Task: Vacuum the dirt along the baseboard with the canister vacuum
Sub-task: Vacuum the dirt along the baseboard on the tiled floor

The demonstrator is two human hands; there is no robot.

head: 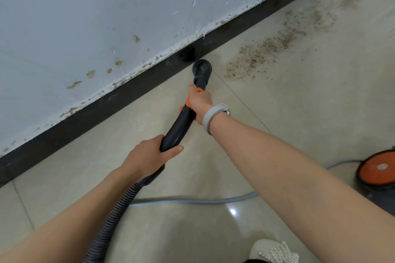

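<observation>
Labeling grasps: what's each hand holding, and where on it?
Both hold the vacuum wand: right hand near the nozzle end at the orange collar, left hand at the rear end by the hose.

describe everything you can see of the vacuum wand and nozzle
The vacuum wand is a glossy black curved tube, plastic by its look, with an orange collar. Its round nozzle sits on the floor at the black baseboard, left of the dirt. The right hand grips near the collar, the left hand its rear end, where a ribbed hose joins.

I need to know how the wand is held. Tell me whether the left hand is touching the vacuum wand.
Touching. The head view shows the left hand with fingers and thumb wrapped around the lower end of the black vacuum wand, just above the ribbed hose.
</observation>
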